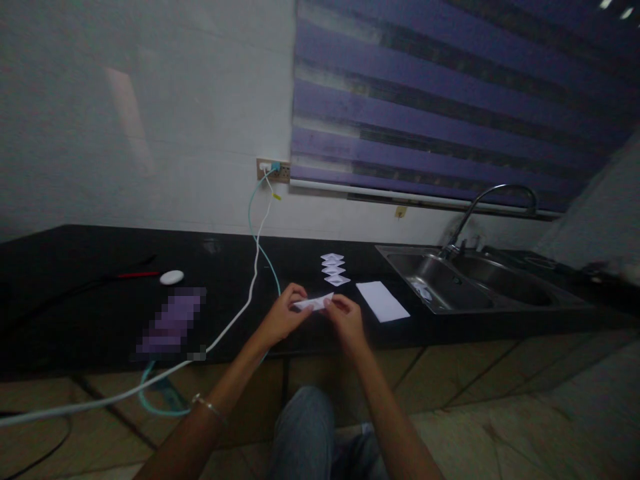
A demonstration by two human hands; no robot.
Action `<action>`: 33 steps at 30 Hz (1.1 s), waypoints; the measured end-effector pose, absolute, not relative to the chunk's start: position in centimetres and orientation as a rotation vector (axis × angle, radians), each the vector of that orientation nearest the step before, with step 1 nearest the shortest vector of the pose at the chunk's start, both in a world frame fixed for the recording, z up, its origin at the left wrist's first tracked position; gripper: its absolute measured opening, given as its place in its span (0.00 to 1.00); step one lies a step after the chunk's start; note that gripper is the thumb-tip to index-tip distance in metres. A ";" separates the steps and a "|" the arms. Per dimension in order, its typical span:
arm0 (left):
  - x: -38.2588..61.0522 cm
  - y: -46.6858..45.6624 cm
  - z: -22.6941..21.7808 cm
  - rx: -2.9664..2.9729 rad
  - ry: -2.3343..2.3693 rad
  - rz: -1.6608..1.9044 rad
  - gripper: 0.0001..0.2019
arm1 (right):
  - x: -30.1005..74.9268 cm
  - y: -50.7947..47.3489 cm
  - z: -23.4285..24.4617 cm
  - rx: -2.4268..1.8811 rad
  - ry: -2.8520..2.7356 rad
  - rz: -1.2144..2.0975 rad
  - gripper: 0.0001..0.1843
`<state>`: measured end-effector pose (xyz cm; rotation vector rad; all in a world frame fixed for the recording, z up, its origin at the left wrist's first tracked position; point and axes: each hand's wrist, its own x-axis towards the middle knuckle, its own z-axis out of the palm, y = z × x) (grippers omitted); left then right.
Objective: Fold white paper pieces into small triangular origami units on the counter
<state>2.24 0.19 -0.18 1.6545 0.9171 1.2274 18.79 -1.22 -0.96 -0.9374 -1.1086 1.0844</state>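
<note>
Between my two hands is a small strip of folded white paper (315, 303), held just over the counter's front part. My left hand (286, 315) pinches its left end with thumb and fingers. At the right end, my right hand (346, 319) grips it the same way. Beyond the hands, several folded paper diamonds (333, 270) lie in a column on the black counter. To the right of my right hand lies a flat stack of white paper (383, 301), unfolded or only plainly folded; I cannot tell which.
A steel double sink (440, 303) with a curved faucet (467, 217) is at the right. White and teal cables run from a wall outlet (273, 170) across the black counter (240, 260). A white oval object (172, 277) and a blurred purple item (173, 323) lie left.
</note>
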 end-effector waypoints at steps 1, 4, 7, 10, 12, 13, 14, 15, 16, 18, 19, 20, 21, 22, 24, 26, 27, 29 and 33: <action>2.3 0.1 -0.2 1.656 0.909 1.217 0.17 | 18.8 -1.3 -0.8 -0.938 -1.154 1.096 0.20; 2.3 -0.1 -0.2 1.652 0.882 1.194 0.18 | 18.7 -1.4 -0.7 -0.928 -1.225 1.109 0.23; 2.2 -0.2 -0.3 1.644 0.855 1.210 0.17 | 18.7 -1.4 -0.8 -0.979 -1.207 1.062 0.19; 2.2 -0.1 -0.4 1.630 0.850 1.231 0.16 | 18.8 -1.3 -1.0 -1.034 -1.187 1.027 0.17; 2.2 0.0 -0.4 1.618 0.875 1.231 0.17 | 18.9 -1.3 -1.1 -1.041 -1.161 1.025 0.16; 2.1 0.1 -0.4 1.615 0.887 1.222 0.17 | 19.0 -1.3 -1.1 -1.042 -1.143 1.031 0.16; 2.1 0.2 -0.4 1.624 0.892 1.197 0.16 | 19.0 -1.3 -1.2 -1.041 -1.128 1.039 0.16; 2.1 0.2 -0.3 1.649 0.893 1.158 0.15 | 19.1 -1.3 -1.2 -1.038 -1.115 1.048 0.16; 2.0 0.3 -0.3 1.693 0.889 1.101 0.14 | 19.1 -1.3 -1.2 -1.029 -1.106 1.058 0.16; 2.0 0.3 -0.3 1.805 0.882 0.982 0.18 | 19.2 -1.3 -1.4 -0.992 -1.099 1.090 0.16; 1.9 0.4 -0.3 1.857 0.882 0.936 0.22 | 19.2 -1.2 -1.5 -0.970 -1.097 1.109 0.16; 1.9 0.4 -0.3 1.892 0.885 0.910 0.24 | 19.2 -1.2 -1.5 -0.952 -1.095 1.128 0.16; 1.8 0.4 -0.3 1.909 0.886 0.900 0.26 | 19.1 -1.2 -1.6 -0.939 -1.092 1.146 0.16; 1.8 0.4 -0.4 1.909 0.885 0.899 0.26 | 19.1 -1.1 -1.6 -0.933 -1.091 1.158 0.16; 1.8 0.3 -0.4 1.871 0.878 0.900 0.26 | 19.1 -1.1 -1.7 -0.944 -1.099 1.163 0.16; 1.8 0.3 -0.2 1.799 0.868 0.879 0.27 | 19.1 -1.0 -1.7 -0.968 -1.131 1.138 0.16; 1.9 0.3 -0.1 1.761 0.867 0.862 0.28 | 19.1 -1.0 -1.7 -0.982 -1.153 1.114 0.16; 1.9 0.4 0.0 1.710 0.869 0.843 0.29 | 19.1 -1.0 -1.7 -1.002 -1.207 1.057 0.16; 1.9 1.0 -0.3 1.690 0.832 0.913 0.20 | 19.0 -1.1 -1.4 -0.963 -1.324 0.980 0.14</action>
